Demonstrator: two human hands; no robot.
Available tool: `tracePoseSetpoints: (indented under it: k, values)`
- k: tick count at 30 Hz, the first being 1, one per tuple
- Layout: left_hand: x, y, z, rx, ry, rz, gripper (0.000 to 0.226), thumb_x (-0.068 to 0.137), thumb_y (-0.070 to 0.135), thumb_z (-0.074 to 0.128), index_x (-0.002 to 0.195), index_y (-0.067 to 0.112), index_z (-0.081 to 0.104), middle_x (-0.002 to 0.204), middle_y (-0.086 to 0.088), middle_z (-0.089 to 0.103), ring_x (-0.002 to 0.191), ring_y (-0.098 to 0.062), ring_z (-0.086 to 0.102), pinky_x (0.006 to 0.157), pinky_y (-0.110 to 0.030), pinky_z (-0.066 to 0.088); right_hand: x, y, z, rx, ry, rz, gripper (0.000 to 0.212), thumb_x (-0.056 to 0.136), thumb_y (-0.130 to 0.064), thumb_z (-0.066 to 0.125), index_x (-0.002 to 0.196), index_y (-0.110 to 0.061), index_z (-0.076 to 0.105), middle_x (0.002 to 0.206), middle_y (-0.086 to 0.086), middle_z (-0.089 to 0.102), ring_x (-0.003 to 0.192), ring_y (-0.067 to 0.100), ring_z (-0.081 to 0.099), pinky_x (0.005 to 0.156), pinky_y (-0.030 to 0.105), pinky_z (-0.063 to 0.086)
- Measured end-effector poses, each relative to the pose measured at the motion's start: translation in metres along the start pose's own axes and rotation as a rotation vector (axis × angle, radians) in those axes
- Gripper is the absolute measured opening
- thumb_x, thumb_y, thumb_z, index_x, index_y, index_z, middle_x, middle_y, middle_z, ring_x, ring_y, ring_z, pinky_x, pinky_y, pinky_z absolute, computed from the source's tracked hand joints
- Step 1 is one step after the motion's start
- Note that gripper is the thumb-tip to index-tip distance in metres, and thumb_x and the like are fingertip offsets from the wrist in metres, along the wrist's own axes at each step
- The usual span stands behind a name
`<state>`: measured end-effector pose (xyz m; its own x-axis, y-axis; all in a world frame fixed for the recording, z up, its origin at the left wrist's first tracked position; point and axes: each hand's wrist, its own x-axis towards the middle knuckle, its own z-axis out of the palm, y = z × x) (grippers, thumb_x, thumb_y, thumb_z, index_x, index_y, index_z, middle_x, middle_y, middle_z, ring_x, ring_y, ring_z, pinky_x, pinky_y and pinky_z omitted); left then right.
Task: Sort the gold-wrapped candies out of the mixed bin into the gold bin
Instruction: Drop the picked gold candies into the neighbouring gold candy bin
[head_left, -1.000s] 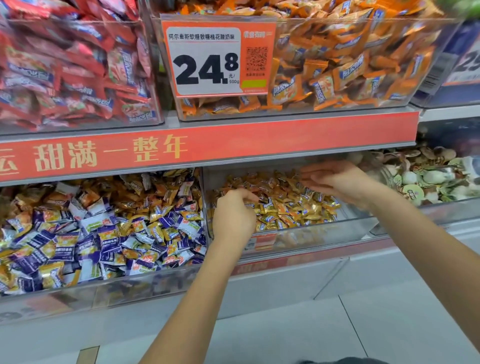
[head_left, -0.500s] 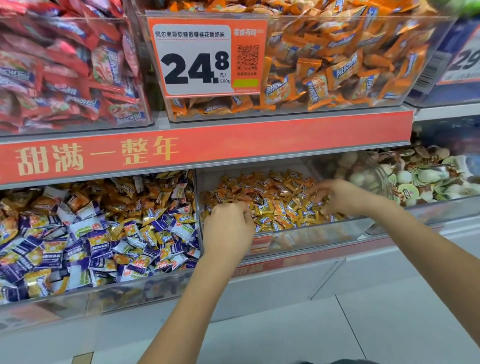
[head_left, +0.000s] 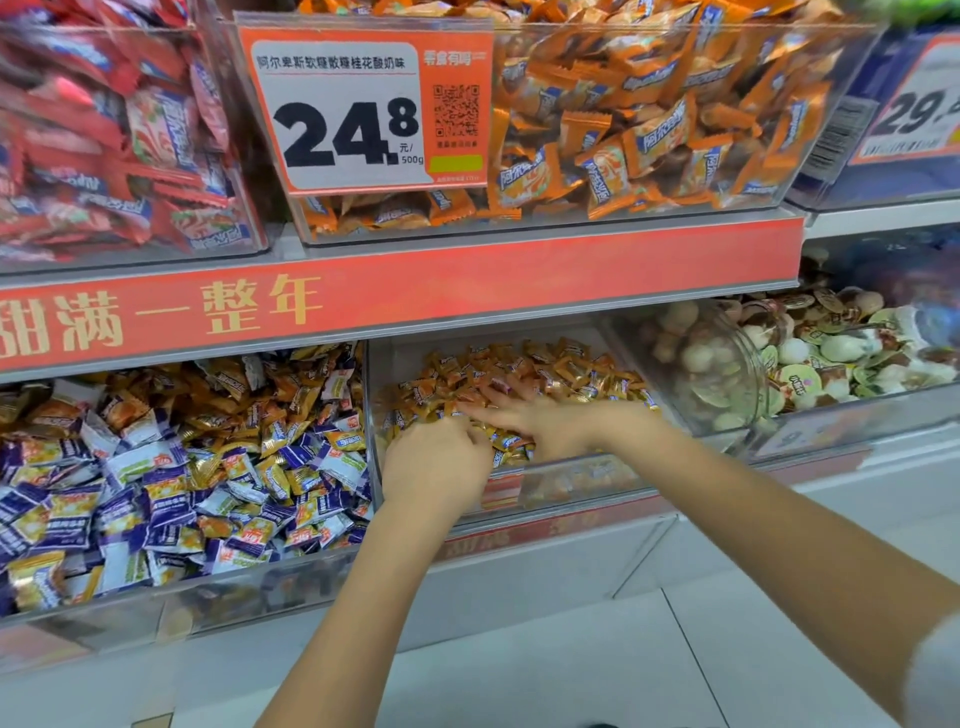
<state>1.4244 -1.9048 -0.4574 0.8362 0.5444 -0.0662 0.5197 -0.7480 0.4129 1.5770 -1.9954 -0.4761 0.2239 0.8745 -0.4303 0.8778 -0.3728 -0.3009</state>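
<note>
Both hands are in the gold bin (head_left: 566, 483), probably dropping off gold candies (head_left: 545, 374). The left hand (head_left: 439, 465) curls at the near edge; whether it grips any I cannot tell. The right hand (head_left: 540, 415) lies flat, fingers spread over the pile. More gold candies remain in the mixed bin (head_left: 156, 597), left.

head cam, faces fwd and down, close to candy shelf (head_left: 467, 296)

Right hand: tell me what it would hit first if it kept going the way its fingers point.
The right hand points left across the gold-wrapped candies; it would probably meet the left hand first, though depth is unclear.
</note>
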Motion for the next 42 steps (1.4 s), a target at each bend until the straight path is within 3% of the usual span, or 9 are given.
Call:
tracePoseSetpoints:
  k: [4,9,12,19,24,29,34,38,42]
  values:
    - [-0.003,0.0,-0.001,-0.009,0.004,0.001,0.038,0.095,0.028,0.036,0.06,0.015,0.042,0.078,-0.011,0.057,0.081,-0.032,0.054,0.062,-0.03,0.036,0.001,0.017,-0.004,-0.03,-0.048,0.173,0.092,0.083,-0.06,0.059,0.14,-0.058,-0.014,0.157,-0.011,-0.022,0.143,0.019,-0.024,0.113,0.063,-0.002]
    - [-0.003,-0.001,0.0,0.01,0.063,0.033,0.03,0.095,0.029,0.038,0.082,0.011,0.059,0.089,-0.012,0.063,0.091,-0.032,0.054,0.07,-0.032,0.041,-0.066,0.039,-0.04,0.48,0.372,0.227,0.054,0.097,-0.047,0.043,0.147,-0.035,0.027,0.144,-0.013,0.034,0.132,0.01,0.035,0.103,0.016,0.024]
    - [-0.002,-0.001,0.0,0.021,0.031,0.04,0.03,0.095,0.03,0.036,0.072,0.014,0.049,0.082,-0.011,0.06,0.083,-0.032,0.056,0.064,-0.031,0.037,-0.082,0.069,-0.049,0.502,0.463,0.42,0.051,0.102,-0.044,0.032,0.141,-0.013,0.042,0.142,0.005,0.047,0.127,0.026,0.047,0.107,0.034,0.035]
    - [0.003,-0.001,0.002,0.063,-0.051,0.01,0.038,0.096,0.035,0.032,0.068,0.016,0.049,0.088,-0.01,0.063,0.084,-0.029,0.056,0.071,-0.032,0.044,-0.078,0.058,-0.035,0.331,0.211,0.343,0.055,0.101,-0.037,0.041,0.151,-0.036,0.017,0.158,-0.006,0.018,0.144,0.019,0.021,0.114,0.027,0.016]
    - [-0.006,0.0,0.006,0.03,0.245,0.09,0.033,0.097,0.023,0.037,0.083,0.008,0.063,0.09,-0.009,0.06,0.091,-0.028,0.058,0.062,-0.031,0.039,-0.017,0.011,-0.012,0.113,-0.012,0.01,0.084,0.088,-0.045,0.062,0.144,-0.056,-0.001,0.159,-0.012,-0.013,0.143,0.016,-0.023,0.112,0.046,-0.009]
    - [-0.004,-0.005,0.01,0.004,0.289,0.113,0.034,0.097,0.028,0.037,0.086,0.011,0.064,0.088,-0.005,0.061,0.09,-0.024,0.054,0.06,-0.029,0.033,-0.003,-0.002,-0.018,0.193,-0.018,0.046,0.069,0.094,-0.049,0.05,0.149,-0.045,0.01,0.16,-0.009,0.006,0.147,0.016,0.004,0.117,0.04,0.007]
    - [-0.005,-0.003,0.011,0.041,0.313,0.104,0.035,0.097,0.026,0.037,0.089,0.009,0.067,0.088,-0.009,0.062,0.092,-0.025,0.054,0.057,-0.029,0.033,-0.071,0.039,-0.066,0.0,0.184,0.581,0.037,0.093,-0.011,0.057,0.13,-0.009,0.054,0.109,0.007,0.061,0.093,0.021,0.063,0.076,0.027,0.051]
    - [-0.006,-0.002,0.012,0.059,0.32,0.097,0.035,0.096,0.025,0.038,0.092,0.007,0.067,0.09,-0.012,0.063,0.096,-0.027,0.053,0.059,-0.029,0.033,-0.085,0.044,-0.047,-0.298,-0.162,0.838,0.023,0.082,-0.001,0.062,0.062,-0.005,0.052,0.054,0.001,0.05,0.049,0.013,0.043,0.047,0.022,0.037]
    - [-0.006,-0.003,0.01,0.032,0.291,0.11,0.034,0.096,0.025,0.037,0.09,0.006,0.066,0.089,-0.012,0.063,0.095,-0.028,0.054,0.059,-0.03,0.035,-0.075,0.05,-0.026,-0.313,-0.187,0.763,0.035,0.094,-0.016,0.049,0.06,-0.008,0.047,0.061,0.002,0.042,0.053,0.017,0.041,0.053,0.024,0.039]
